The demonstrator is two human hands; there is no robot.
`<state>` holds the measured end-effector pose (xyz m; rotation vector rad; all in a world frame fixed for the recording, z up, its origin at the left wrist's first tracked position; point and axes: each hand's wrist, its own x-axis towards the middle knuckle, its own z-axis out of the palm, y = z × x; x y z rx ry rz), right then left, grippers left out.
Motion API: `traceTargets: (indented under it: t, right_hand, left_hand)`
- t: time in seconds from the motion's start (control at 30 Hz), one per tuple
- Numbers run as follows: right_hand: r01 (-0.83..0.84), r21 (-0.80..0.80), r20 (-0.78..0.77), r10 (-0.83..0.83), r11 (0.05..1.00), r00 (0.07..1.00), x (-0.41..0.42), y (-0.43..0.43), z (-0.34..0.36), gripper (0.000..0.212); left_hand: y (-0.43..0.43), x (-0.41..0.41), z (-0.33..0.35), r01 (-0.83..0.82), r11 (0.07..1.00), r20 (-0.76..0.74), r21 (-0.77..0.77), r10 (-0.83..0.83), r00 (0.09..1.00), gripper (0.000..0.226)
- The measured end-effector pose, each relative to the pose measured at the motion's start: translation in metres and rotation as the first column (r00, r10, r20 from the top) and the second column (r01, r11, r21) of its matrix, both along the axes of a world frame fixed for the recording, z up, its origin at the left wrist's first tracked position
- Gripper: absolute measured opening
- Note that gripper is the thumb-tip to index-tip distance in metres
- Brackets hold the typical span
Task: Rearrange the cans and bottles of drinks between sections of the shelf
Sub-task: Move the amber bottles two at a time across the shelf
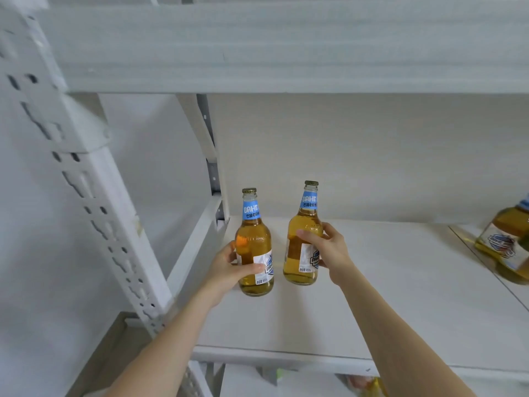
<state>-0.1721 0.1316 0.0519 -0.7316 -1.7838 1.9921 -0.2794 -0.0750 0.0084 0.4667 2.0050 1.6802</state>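
Both hands full: left hand [226, 267] gripped the left beer bottle [253, 239], right hand [332, 250] the right beer bottle [299, 267], both at the left end of the shelf [372, 296]. Likely placing step; next: seat bases flat, then release.

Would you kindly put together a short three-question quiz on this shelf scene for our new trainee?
1. True or false: the left hand grips the left bottle and the right hand grips the right bottle.
2. The neck labels of both held bottles are: A red, B blue, C green.
3. Fill in: a third bottle shows at the far ___ of the shelf board.
Key: 1 true; 2 B; 3 right.
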Motion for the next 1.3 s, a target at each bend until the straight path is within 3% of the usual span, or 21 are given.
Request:
traceTargets:
  t: [0.2, 0.33, 0.5, 0.63, 0.73, 0.9, 1.03, 1.3]
  right_hand:
    - [0.007, -0.022, -0.016, -0.007, 1.0, 1.0, 0.047, -0.017, 0.008, 0.039]
    - [0.016, -0.034, -0.034, -0.018, 0.999, 0.999, 0.078, -0.019, 0.014, 0.036]
    - [0.034, -0.042, -0.043, -0.036, 0.999, 0.998, 0.119, -0.009, 0.015, 0.036]
    - [0.044, -0.055, -0.043, -0.046, 0.998, 0.998, 0.157, 0.01, 0.013, 0.034]
    - [0.044, -0.056, -0.04, -0.046, 0.997, 0.998, 0.192, 0.033, 0.012, 0.033]
    - [0.045, -0.032, -0.032, -0.046, 0.998, 0.998, 0.26, 0.082, 0.015, 0.041]
    - [0.047, -0.017, -0.034, -0.048, 0.999, 0.998, 0.313, 0.125, 0.015, 0.039]
    - [0.145, -0.056, -0.042, -0.148, 0.988, 0.988, 0.375, 0.215, 0.007, 0.041]
  left_hand:
    - [-0.013, 0.038, 0.014, 0.016, 0.999, -0.002, -0.041, -0.017, 1.0, 0.057]
    - [-0.009, 0.064, 0.023, 0.034, 0.998, -0.012, -0.049, -0.034, 0.999, 0.05]
    - [0.004, 0.096, 0.029, 0.073, 0.996, -0.025, -0.047, -0.074, 0.997, 0.059]
    - [0.026, 0.128, 0.033, 0.114, 0.991, -0.027, -0.064, -0.116, 0.993, 0.082]
    - [0.049, 0.158, 0.032, 0.124, 0.99, -0.037, -0.063, -0.126, 0.991, 0.082]
    - [0.093, 0.221, 0.033, 0.129, 0.991, -0.025, -0.03, -0.13, 0.991, 0.06]
    - [0.137, 0.272, 0.034, 0.154, 0.988, -0.013, -0.006, -0.154, 0.988, 0.082]
    - [0.248, 0.318, 0.029, 0.259, 0.963, -0.021, -0.07, -0.261, 0.965, 0.096]
